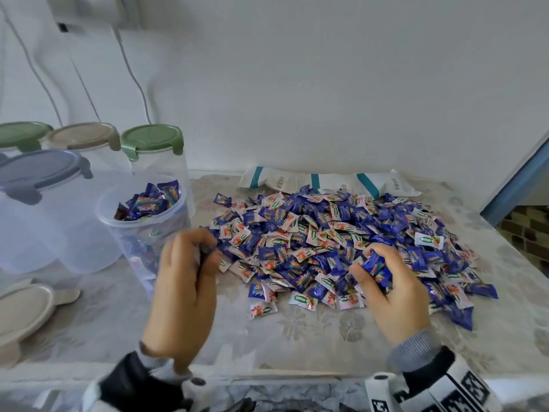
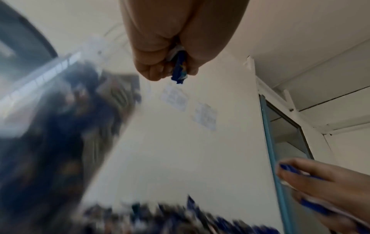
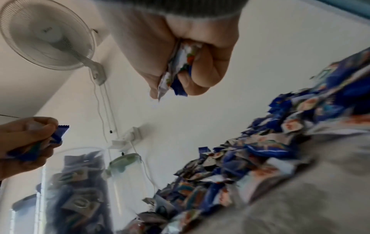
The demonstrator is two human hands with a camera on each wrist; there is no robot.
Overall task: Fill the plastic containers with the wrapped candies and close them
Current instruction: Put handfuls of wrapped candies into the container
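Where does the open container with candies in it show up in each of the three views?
Head: open container, left of centre, beside the left hand.
Left wrist: blurred, filling the left side.
Right wrist: lower left, under the left hand.
Shared landmark: the candy pile.

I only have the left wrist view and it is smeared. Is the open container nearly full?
Observer: Yes. In the head view the candies in the open container reach its rim.
Operator: Is the right hand holding anything?
Observer: The right wrist view shows the right hand gripping several wrapped candies.
Operator: Where is a lid for it?
Observer: A loose beige lid lies on the table, left of the left hand.
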